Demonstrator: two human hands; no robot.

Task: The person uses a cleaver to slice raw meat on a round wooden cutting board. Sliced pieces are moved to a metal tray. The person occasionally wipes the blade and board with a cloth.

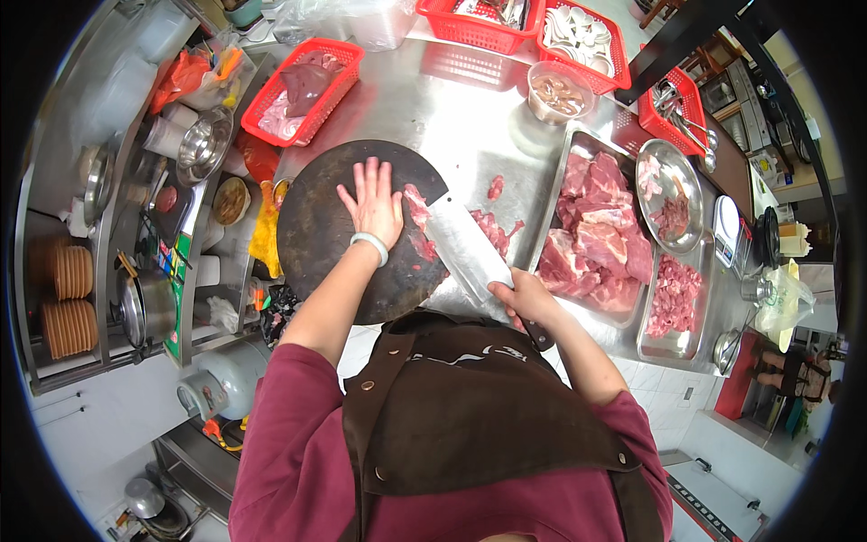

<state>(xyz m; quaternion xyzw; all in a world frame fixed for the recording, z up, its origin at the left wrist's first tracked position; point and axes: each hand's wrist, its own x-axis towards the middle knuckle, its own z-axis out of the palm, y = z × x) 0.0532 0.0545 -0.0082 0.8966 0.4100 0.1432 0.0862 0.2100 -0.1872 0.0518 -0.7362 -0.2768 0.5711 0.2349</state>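
My left hand rests palm down on a round dark chopping board, its fingers spread and nothing in its grip. In my right hand is the handle of a broad cleaver. Its blade slants across the board's right edge. Between my left hand and the blade lies a strip of raw meat, with a smaller scrap below it. Beyond the blade, a few meat pieces lie on the steel table, partly hidden by the cleaver.
Right of the cleaver stands a steel tray of large meat cuts, beside a smaller tray of chopped meat. A steel bowl overlaps both. A red basket holds meat behind the board. Shelves line the left; a person is far right.
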